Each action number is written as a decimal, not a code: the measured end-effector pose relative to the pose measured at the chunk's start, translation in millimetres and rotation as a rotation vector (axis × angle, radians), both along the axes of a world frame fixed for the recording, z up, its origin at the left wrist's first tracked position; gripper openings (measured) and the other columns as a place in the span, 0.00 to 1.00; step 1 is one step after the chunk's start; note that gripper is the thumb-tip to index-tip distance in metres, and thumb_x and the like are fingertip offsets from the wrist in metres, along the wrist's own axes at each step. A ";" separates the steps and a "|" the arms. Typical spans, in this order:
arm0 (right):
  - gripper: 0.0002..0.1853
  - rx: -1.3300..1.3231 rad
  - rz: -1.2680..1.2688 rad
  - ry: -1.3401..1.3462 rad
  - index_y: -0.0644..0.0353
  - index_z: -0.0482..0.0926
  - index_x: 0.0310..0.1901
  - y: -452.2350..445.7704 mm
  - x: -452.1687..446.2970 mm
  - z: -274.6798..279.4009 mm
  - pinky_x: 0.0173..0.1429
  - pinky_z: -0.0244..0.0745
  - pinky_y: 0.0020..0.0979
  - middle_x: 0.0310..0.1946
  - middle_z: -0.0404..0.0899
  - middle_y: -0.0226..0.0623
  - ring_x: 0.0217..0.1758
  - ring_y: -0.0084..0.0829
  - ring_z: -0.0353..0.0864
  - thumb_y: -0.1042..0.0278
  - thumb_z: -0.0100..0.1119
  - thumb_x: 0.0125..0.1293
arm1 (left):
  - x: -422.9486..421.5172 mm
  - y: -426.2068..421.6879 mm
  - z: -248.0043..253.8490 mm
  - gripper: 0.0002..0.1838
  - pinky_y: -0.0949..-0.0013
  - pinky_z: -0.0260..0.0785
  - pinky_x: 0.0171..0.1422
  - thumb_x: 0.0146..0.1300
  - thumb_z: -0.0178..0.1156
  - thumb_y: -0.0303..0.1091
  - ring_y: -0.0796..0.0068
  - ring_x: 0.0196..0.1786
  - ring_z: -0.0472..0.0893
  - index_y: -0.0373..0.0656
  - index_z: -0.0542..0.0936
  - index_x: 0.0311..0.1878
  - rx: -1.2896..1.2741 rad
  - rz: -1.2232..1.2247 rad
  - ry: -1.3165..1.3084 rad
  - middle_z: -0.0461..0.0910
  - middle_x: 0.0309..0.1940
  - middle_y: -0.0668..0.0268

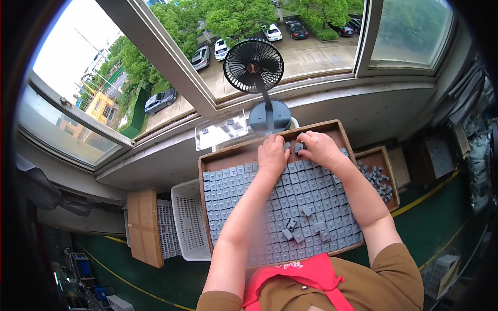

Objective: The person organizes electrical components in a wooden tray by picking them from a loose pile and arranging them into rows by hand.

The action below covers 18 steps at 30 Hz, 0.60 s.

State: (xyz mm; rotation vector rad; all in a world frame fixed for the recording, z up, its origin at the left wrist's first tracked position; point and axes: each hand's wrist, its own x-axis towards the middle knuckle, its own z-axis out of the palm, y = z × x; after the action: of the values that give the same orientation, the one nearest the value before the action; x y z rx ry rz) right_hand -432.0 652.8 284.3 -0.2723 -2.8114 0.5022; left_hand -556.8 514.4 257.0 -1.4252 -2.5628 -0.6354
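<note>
A wooden tray (205, 179) holds rows of small grey plastic blocks (231, 189). Over its far part, my left hand (272, 155) has its fingers closed around a small grey block (287, 146). Just to the right, my right hand (319, 149) pinches another grey block (299, 147) between thumb and fingers. The two blocks are close together; whether they touch is hard to make out. Several loose blocks (307, 211) lie on top of the rows in the near right part, one of them turned to show a dark side (291, 224).
A black fan (254, 67) stands by the window behind the tray. A clear plastic container (223, 132) sits at the far left. A smaller wooden box (397, 192) with loose grey pieces is to the right. A white basket (179, 207) and a cardboard box (142, 223) stand left.
</note>
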 end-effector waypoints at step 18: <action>0.22 -0.615 1.170 1.051 0.35 0.68 0.64 -91.1 127.1 199.9 0.34 0.61 0.28 0.36 0.79 0.30 0.25 0.24 0.68 0.51 0.58 0.69 | -13.2 -24.2 4.8 0.20 0.54 0.72 0.46 0.58 0.64 0.49 0.55 0.43 0.80 0.43 0.76 0.43 -0.112 -0.167 -0.245 0.79 0.38 0.60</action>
State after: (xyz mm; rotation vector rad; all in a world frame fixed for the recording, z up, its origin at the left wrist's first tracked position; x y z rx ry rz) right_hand -304.9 561.7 484.2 1.2097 -1.4571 1.2334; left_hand -570.0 490.2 261.8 -1.7102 -2.7200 -0.7436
